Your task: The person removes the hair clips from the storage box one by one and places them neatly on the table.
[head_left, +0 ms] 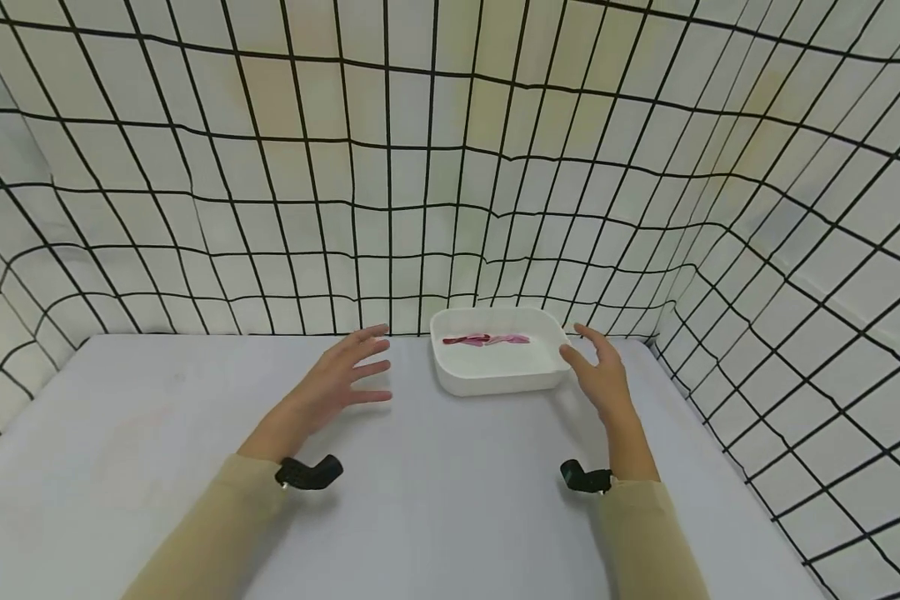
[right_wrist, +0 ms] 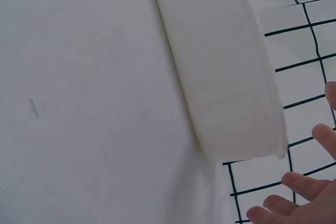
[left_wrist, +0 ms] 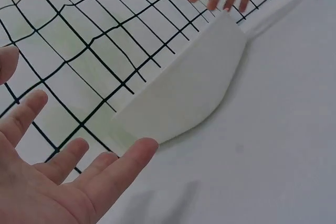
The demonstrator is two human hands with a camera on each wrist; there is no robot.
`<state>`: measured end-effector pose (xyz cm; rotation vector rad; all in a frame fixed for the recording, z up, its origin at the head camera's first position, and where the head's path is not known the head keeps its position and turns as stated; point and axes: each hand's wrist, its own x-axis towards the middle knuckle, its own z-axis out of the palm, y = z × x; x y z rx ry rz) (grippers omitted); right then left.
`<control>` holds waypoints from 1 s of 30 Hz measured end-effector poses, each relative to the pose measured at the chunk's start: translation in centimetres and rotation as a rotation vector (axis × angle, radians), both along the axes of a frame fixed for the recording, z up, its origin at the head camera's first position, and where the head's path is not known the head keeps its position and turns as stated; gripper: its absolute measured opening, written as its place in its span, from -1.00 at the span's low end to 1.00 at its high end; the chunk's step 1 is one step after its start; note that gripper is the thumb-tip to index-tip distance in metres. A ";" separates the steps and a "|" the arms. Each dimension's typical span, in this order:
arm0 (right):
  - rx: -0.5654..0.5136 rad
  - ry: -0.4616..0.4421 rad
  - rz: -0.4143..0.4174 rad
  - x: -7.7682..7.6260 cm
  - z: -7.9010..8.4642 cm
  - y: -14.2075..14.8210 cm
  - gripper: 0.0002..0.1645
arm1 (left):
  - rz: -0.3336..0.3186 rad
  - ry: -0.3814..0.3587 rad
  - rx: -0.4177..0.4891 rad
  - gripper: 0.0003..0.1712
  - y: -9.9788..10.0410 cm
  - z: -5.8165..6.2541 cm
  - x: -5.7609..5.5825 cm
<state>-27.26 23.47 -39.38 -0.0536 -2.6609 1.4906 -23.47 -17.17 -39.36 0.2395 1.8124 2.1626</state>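
Observation:
Toward the back of the table, a shallow white plastic tray [head_left: 502, 384] holds thin, twisted red and pink strips [head_left: 486, 339] that look like soft bands. My left hand [head_left: 339, 377] hovers left of the tray, fingers spread and nothing in them. In the left wrist view, the fingers of that hand [left_wrist: 79, 182] stand apart in front of the tray's side wall [left_wrist: 184, 87]. At the tray's right end is my right hand [head_left: 603, 375], its thumb overlapping the rim in the head view. The right wrist view shows its fingers [right_wrist: 307, 184] extended beside the tray's end [right_wrist: 231, 77].
A white table [head_left: 435, 500] lies under both arms. Behind it and along the sides rises a white backdrop with a black grid of lines [head_left: 390, 175]. Each wrist wears a black camera mount, one on the left [head_left: 311, 473] and one on the right [head_left: 585, 477].

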 end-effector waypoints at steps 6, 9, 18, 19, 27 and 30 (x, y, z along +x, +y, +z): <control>-0.257 -0.159 0.049 -0.6 -2.4 0.2 -0.27 | -0.007 -0.095 0.112 -0.39 4.0 -2.7 -1.9; -0.314 -0.189 0.045 -0.3 -3.3 0.1 -0.30 | -0.071 -0.090 0.051 -0.35 5.5 -3.8 -1.9; -0.219 -0.170 0.057 -0.6 -2.5 -0.4 -0.34 | -0.021 -0.018 -0.102 -0.41 5.5 -3.6 -1.9; -0.203 -0.177 0.064 -0.6 -2.3 -0.6 -0.34 | -0.020 -0.009 -0.118 -0.42 5.4 -3.5 -1.8; -0.128 -0.214 0.210 -0.1 -1.5 -2.0 -0.24 | 0.053 0.013 -0.193 -0.51 3.4 -3.4 -0.5; -0.108 -0.241 0.255 0.5 -1.5 -2.5 -0.21 | 0.079 0.017 -0.195 -0.52 2.4 -3.4 0.5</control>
